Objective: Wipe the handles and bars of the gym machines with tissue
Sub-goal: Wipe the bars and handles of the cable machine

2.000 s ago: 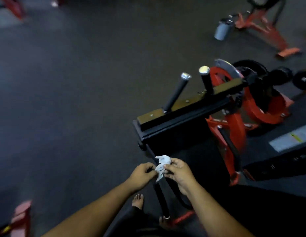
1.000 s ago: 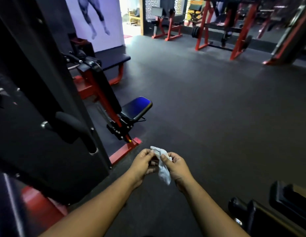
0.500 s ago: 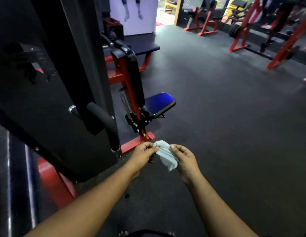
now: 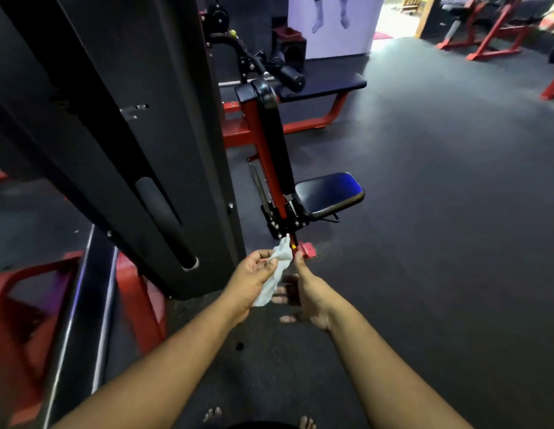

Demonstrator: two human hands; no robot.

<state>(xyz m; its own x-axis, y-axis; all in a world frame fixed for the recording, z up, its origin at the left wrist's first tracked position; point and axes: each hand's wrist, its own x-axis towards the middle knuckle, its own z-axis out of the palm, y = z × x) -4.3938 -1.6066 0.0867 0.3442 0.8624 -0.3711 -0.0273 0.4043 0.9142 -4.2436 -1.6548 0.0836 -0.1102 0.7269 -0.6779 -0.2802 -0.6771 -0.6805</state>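
Tissue (image 4: 277,275) hangs pinched in your left hand (image 4: 250,281), just in front of the seat (image 4: 329,191). Your right hand (image 4: 309,297), fingers loose and holding nothing, hovers beside the tissue, right of the black handle (image 4: 164,218).

white tissue (image 4: 277,274), glossy black seat (image 4: 329,193) on red frame (image 4: 263,144), dark grey floor (image 4: 439,212).
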